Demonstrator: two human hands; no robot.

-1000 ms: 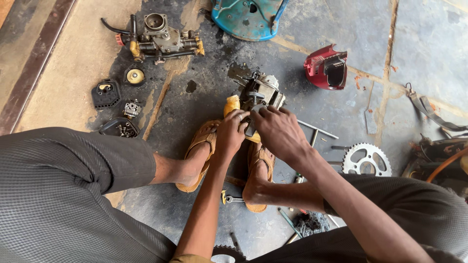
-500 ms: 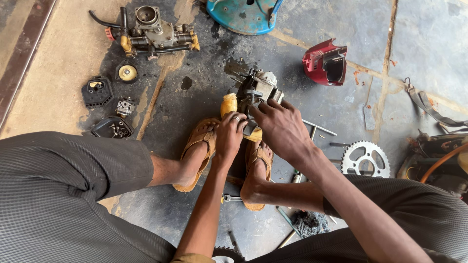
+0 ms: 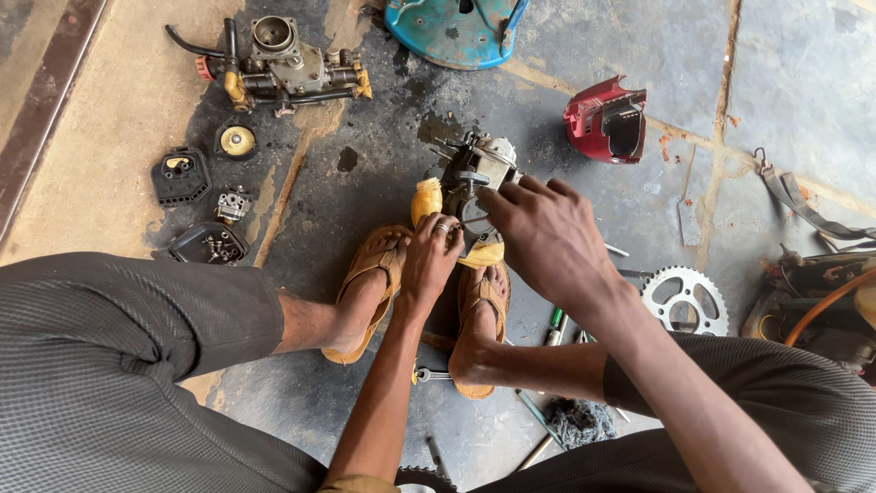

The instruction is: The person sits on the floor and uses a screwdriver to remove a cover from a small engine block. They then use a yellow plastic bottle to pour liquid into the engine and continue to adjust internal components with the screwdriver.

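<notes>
Looking down from the head camera, the only view:
Position: person seated low, knees apart, both feet in tan sandals on a dark, oil-stained floor.
Engine part: a small grey metal assembly stands on the floor just ahead of the toes, between the two feet, with a yellow piece against its left side.
Left hand: left hand rests at the near left of the assembly; fingers curled and pressed together against its lower edge; a ring shows on one finger. Whether they pinch anything cannot be told.
Right hand: right hand covers the right side of the assembly from above; fingers bent and slightly spread, tips touching the metal body.
Far left: a carburettor with black hoses; nearer, a round brass-centred disc, a black cover, a small metal fitting and a black cap holding screws.
Far centre: a blue shell at the top edge.
Right: a red housing, well apart from the hands; a sprocket beside the right forearm; a strap farther right.
Near: a spanner behind the right heel; screwdrivers beside the right foot.
</notes>
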